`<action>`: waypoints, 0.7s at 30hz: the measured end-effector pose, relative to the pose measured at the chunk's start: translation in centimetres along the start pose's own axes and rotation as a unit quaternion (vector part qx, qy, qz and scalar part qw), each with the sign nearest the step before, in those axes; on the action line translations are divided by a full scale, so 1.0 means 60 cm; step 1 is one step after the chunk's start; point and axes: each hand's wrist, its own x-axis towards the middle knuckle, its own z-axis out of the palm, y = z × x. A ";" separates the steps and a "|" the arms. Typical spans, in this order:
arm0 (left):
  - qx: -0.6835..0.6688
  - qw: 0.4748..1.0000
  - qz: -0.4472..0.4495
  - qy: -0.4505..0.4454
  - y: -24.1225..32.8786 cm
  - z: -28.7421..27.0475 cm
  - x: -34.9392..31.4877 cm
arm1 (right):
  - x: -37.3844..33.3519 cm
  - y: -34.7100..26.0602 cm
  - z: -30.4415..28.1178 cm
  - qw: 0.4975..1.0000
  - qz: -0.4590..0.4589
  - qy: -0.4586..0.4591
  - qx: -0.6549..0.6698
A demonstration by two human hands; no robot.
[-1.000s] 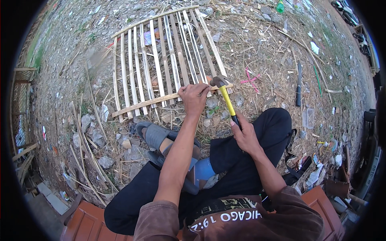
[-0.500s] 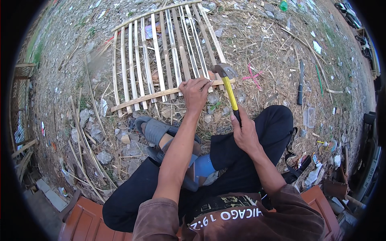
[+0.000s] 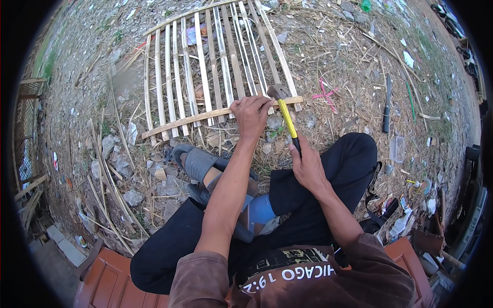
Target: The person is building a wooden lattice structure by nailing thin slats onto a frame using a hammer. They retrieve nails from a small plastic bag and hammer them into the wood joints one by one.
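Observation:
On the ground in front of me lies a frame of thin wooden slats (image 3: 201, 72), joined by a far crosspiece and a near wooden crosspiece (image 3: 190, 119). My left hand (image 3: 250, 117) is closed over the near crosspiece, right of its middle, fingers bent and pressed together. Whether a nail sits between the fingertips is hidden. A claw hammer (image 3: 286, 118) with a yellow and black handle is gripped low by my right hand (image 3: 310, 167). Its dark head is right beside my left fingertips, over the crosspiece near a slat end.
A knife (image 3: 386, 105) with a black handle lies to the right, near a clear plastic container (image 3: 396, 149). Pink ribbon (image 3: 324, 95) rests beyond the frame's right corner. Long thin wood strips (image 3: 114, 192) lie at left among stones. My sandalled foot (image 3: 197, 167) is close to the frame.
The hammer head has come down and to the left, closer to my left fingertips, with my right hand shifting slightly left. My left hand stays on the crosspiece.

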 end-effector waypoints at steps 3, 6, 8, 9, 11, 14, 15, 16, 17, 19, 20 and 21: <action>0.006 1.000 -0.002 -0.005 -0.004 -0.001 -0.001 | 0.001 -0.017 -0.008 1.000 -0.001 0.011 0.017; 0.009 1.000 -0.003 -0.004 -0.006 0.001 -0.003 | 0.002 -0.036 -0.020 0.998 -0.043 0.035 0.038; 0.007 1.000 -0.007 -0.003 -0.009 0.004 -0.003 | 0.005 -0.014 -0.003 0.999 -0.026 0.024 0.009; 0.011 1.000 -0.004 0.000 -0.011 0.004 -0.003 | 0.007 -0.005 0.003 1.000 -0.009 0.012 -0.018; 0.016 1.000 -0.002 0.003 -0.011 0.005 -0.003 | 0.005 0.006 0.007 1.000 -0.011 0.012 -0.012; 0.011 1.000 0.004 0.004 -0.006 0.006 -0.002 | 0.003 -0.005 -0.005 1.000 -0.010 0.019 0.013; 0.012 1.000 0.005 0.004 -0.008 0.005 -0.001 | 0.006 -0.019 -0.016 0.999 -0.015 0.030 0.031; 0.014 1.000 0.005 0.006 -0.009 0.003 0.000 | 0.007 -0.031 -0.022 0.999 -0.019 0.032 0.039; 0.013 1.000 0.005 0.007 -0.008 0.004 0.000 | 0.007 -0.028 -0.020 0.999 -0.017 0.034 0.038; 0.015 1.000 0.007 0.007 -0.007 0.006 -0.002 | 0.006 -0.012 -0.011 0.999 -0.017 0.022 0.022; 0.021 1.000 0.006 0.010 -0.006 0.005 -0.002 | 0.007 -0.005 -0.007 0.999 -0.017 0.023 0.022; 0.021 1.000 0.007 0.011 -0.006 0.006 -0.001 | 0.009 0.000 -0.005 1.000 -0.014 0.013 0.017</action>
